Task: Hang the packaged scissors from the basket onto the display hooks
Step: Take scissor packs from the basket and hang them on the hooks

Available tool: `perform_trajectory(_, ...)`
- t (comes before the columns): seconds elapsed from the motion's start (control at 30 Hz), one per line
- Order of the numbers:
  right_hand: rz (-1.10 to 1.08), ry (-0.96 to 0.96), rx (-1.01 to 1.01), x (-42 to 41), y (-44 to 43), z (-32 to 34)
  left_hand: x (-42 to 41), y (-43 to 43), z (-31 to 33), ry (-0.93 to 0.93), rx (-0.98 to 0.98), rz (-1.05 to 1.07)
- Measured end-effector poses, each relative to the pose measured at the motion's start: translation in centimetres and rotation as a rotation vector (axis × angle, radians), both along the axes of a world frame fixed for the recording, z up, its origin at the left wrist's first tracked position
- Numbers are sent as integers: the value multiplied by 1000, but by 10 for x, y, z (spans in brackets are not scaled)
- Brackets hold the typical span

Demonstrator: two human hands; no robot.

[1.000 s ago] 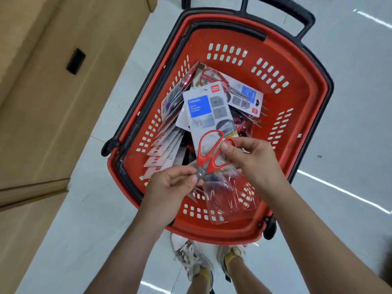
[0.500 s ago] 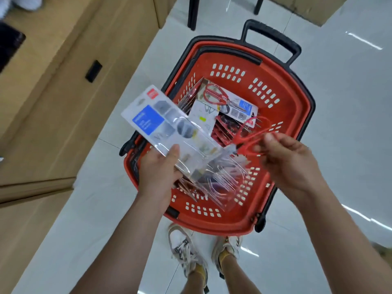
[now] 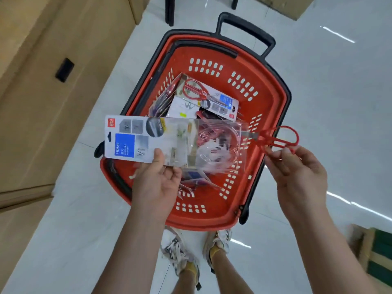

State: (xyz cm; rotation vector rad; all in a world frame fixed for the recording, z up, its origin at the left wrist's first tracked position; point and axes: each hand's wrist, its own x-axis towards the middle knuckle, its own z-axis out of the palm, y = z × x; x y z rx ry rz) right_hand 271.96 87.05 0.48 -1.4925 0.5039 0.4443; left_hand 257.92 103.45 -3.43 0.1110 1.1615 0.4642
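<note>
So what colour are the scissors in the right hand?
Red handles; the head view shows the scissors best.

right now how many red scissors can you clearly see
2. One loose pair is pinched in the right hand, over the basket's right rim; one packaged pair lies on top of the pile in the basket. More may be hidden underneath.

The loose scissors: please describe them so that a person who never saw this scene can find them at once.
A red basket stands on the white floor. Over its right rim, the right hand pinches the scissors by their red handles. Unlike the packed pairs in the basket, these are not sealed on a card; the left hand holds a pack beside them.
</note>
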Motion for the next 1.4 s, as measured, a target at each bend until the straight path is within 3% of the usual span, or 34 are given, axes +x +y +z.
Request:
perform_trajectory(0.13, 276, -6, 114, -15, 17, 11, 30, -19, -3, -74, -16, -28)
perform_trajectory(0.2, 476, -117, 12, -18, 18, 12, 43, -23, -8, -87, -30, -40)
perform_trajectory(0.37, 743, -734, -393, -14, 13, -9, 54, -24, -17, 129, 1, -417)
perform_trajectory(0.47, 966, -1051, -506, -20, 11, -37, 44, -8, -6, -59, -25, -499)
perform_trajectory(0.53, 1117, -1137, -489, -24, 9, -56, 42, 0, -3, -107, 78, -619)
perform_trajectory(0.63, 1302, -1104, -413, -25, 6, -74, 43, -2, -19, 73, 246, -669)
perform_trajectory(0.87, 1361, -1087, -446, -28, -17, -75, 40, -8, -56, 233, 255, -572)
perform_trajectory(1.07, 1299, -1037, -265, -35, -47, -59, 41, -5, -68, 247, 223, -550)
perform_trajectory(1.4, 1265, -1031, -270, -47, -38, -66, 35, -9, -58, 219, 169, -590)
